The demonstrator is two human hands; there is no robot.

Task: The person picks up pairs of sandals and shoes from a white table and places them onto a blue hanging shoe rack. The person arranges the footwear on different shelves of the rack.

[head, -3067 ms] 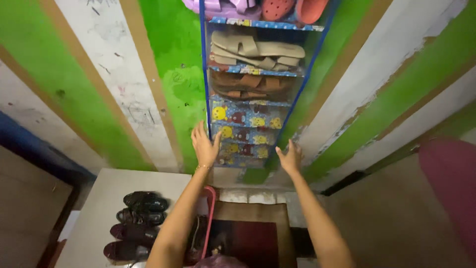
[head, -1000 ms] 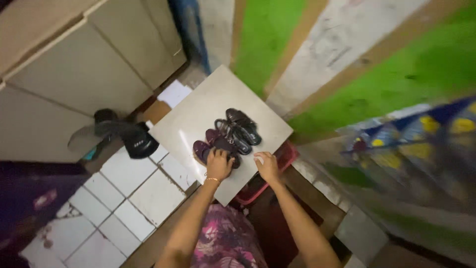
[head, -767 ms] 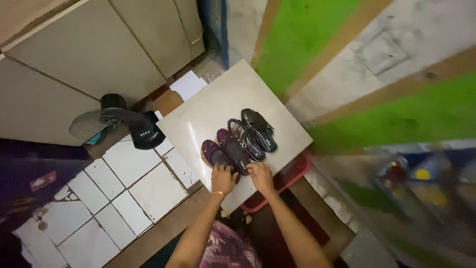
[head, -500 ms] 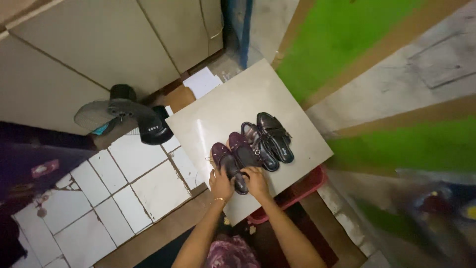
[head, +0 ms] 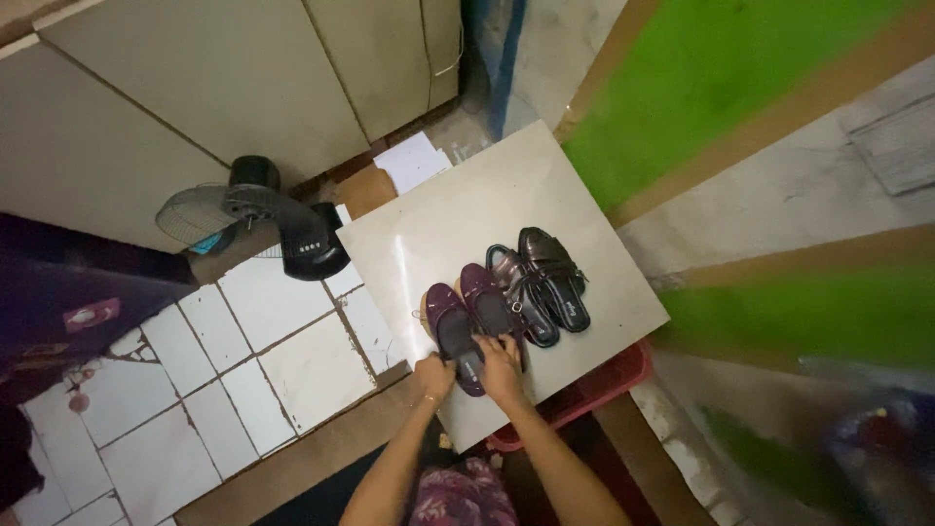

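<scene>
Left hand [head: 434, 375] and right hand [head: 501, 357] both close around the heels of the maroon shoes [head: 469, 319] on the counter [head: 429, 224], pickup step; next calls for lifting the pair clear of the black shoes [head: 542, 283].

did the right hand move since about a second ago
Yes. The right hand left the bare slab edge beside the shoes and moved left to the heels of the maroon shoes, beside the left hand.
</scene>
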